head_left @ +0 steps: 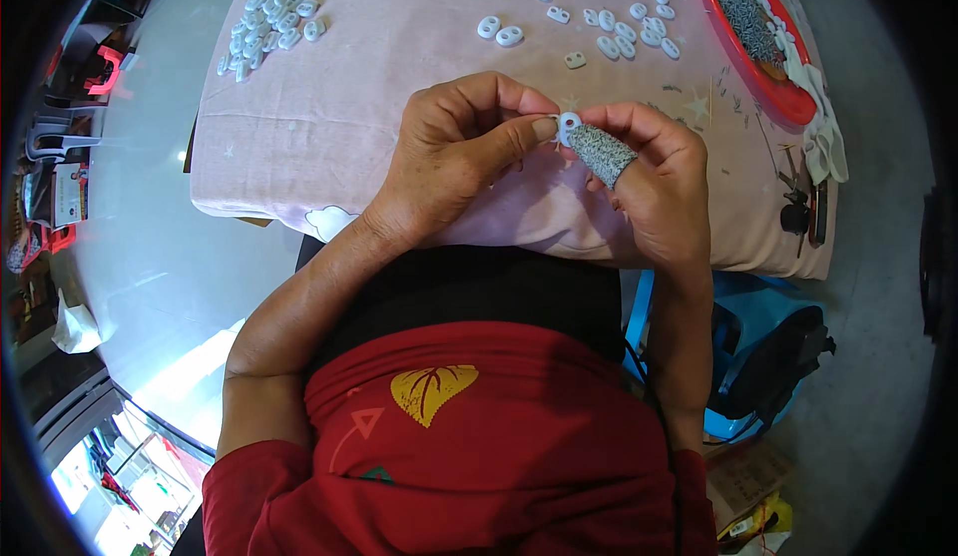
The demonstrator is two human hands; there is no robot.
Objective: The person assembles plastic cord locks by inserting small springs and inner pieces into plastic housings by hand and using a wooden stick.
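— What are the hands doing?

— Both meet over the near edge of a table covered in a pink cloth. The left hand pinches a small white oval toggle between thumb and curled fingers. The right hand grips the same piece from the other side; its thumb wears a grey knitted finger cot pressed against the toggle.

— Which way does the toggle lie?

— Mostly hidden, so I cannot tell its long axis; one round hole faces up.

— Anything else around?

— Loose white toggles scattered at the far side, a heap of them far left, and a red tray of grey metal parts far right.
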